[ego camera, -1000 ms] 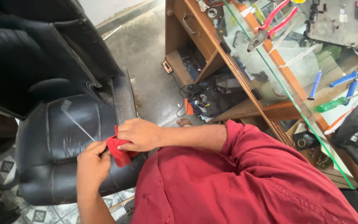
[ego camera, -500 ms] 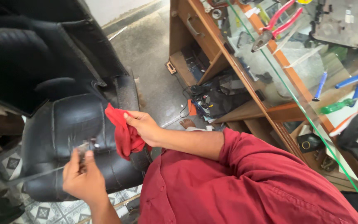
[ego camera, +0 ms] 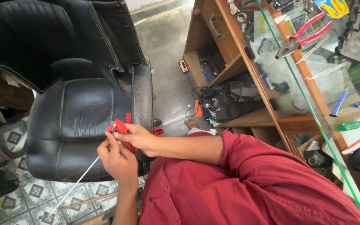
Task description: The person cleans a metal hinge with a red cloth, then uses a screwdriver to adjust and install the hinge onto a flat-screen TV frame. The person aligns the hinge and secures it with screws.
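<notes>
1. My right hand (ego camera: 140, 139) is closed around a bunched red cloth (ego camera: 122, 128), pinching it between thumb and fingers above the seat of a black leather office chair (ego camera: 76, 121).
2. My left hand (ego camera: 117, 160) sits just below, fingertips closed on the cloth's edge, touching the right hand.
3. A thin white cord (ego camera: 73, 187) runs from under my left hand down toward the patterned tile floor (ego camera: 34, 191).
4. To my right stands a wooden counter (ego camera: 267, 121) under a glass top, where red-handled pliers (ego camera: 301, 37) and blue-handled screwdrivers (ego camera: 340, 102) lie.
</notes>
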